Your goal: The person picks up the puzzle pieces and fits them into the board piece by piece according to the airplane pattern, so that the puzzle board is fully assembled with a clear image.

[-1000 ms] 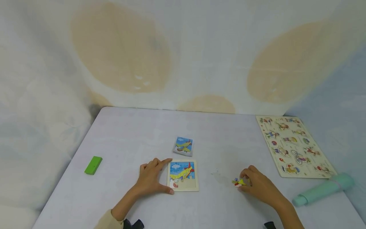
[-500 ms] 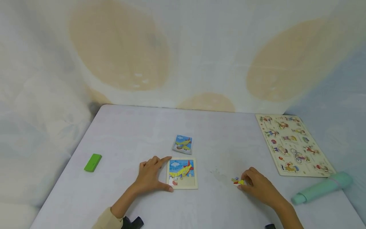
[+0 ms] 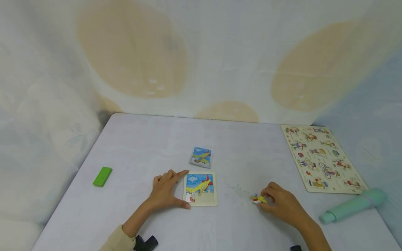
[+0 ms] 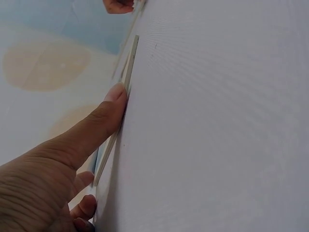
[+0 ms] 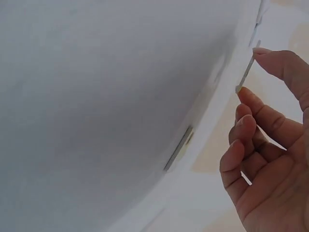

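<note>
A small square puzzle tray [image 3: 215,190] lies on the table, with an airplane picture in it; bare wood shows at its lower right. My left hand [image 3: 166,193] holds the tray at its left side, index finger at the upper corner and thumb at the lower one. In the left wrist view the thumb [image 4: 108,113] presses along the tray's edge [image 4: 130,63]. To the right, my right hand [image 3: 281,202] pinches a puzzle piece [image 3: 259,199] coloured yellow, red, white and blue. The right wrist view shows this piece [image 5: 247,70] edge-on between thumb and finger.
Behind the tray lies a small packet or card [image 3: 201,157] with the same airplane picture. A green block [image 3: 102,176] sits at the left. At the right are a large peg puzzle board [image 3: 323,160] and a rolled mint-green sheet [image 3: 353,205]. Cloth hangs behind the table.
My right hand has shifted slightly left, and the puzzle piece has turned a little in its fingers. The left hand stays on the tray.
</note>
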`<action>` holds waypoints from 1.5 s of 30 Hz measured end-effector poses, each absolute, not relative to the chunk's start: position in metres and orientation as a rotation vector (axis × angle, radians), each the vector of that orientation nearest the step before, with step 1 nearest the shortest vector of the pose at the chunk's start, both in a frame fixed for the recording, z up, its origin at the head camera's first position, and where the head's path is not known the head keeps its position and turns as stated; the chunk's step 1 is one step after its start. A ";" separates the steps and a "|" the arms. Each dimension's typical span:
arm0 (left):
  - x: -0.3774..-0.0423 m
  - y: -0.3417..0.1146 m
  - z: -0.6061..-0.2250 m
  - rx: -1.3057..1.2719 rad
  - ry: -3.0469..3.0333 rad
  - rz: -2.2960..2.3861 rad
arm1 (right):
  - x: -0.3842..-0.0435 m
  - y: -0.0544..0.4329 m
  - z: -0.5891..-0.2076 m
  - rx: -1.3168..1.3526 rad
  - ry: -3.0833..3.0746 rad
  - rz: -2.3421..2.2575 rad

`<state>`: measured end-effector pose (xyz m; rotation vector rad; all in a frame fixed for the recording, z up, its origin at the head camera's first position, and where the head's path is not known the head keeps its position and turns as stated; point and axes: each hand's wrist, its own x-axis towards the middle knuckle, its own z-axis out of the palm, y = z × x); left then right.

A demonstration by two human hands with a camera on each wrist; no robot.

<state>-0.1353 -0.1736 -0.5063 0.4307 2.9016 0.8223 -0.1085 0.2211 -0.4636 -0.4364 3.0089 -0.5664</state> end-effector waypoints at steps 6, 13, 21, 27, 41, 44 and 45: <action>-0.134 -0.176 -0.505 0.404 2.901 0.827 | -0.110 0.205 -0.460 -0.578 2.998 -0.672; -0.131 -0.176 -0.506 0.401 2.885 0.827 | -0.110 0.184 -0.458 -0.651 2.958 -0.705; -0.133 -0.174 -0.503 0.421 2.900 0.829 | -0.116 0.157 -0.454 -0.734 2.922 -0.664; -0.135 -0.174 -0.504 0.415 2.901 0.822 | -0.118 0.137 -0.453 -0.776 2.903 -0.603; -0.134 -0.170 -0.505 0.431 2.910 0.837 | -0.127 0.091 -0.451 -1.011 2.820 -0.474; -0.134 -0.169 -0.505 0.430 2.907 0.840 | -0.127 0.086 -0.451 -1.035 2.824 -0.456; -0.134 -0.169 -0.505 0.430 2.906 0.842 | -0.128 0.085 -0.452 -1.043 2.827 -0.448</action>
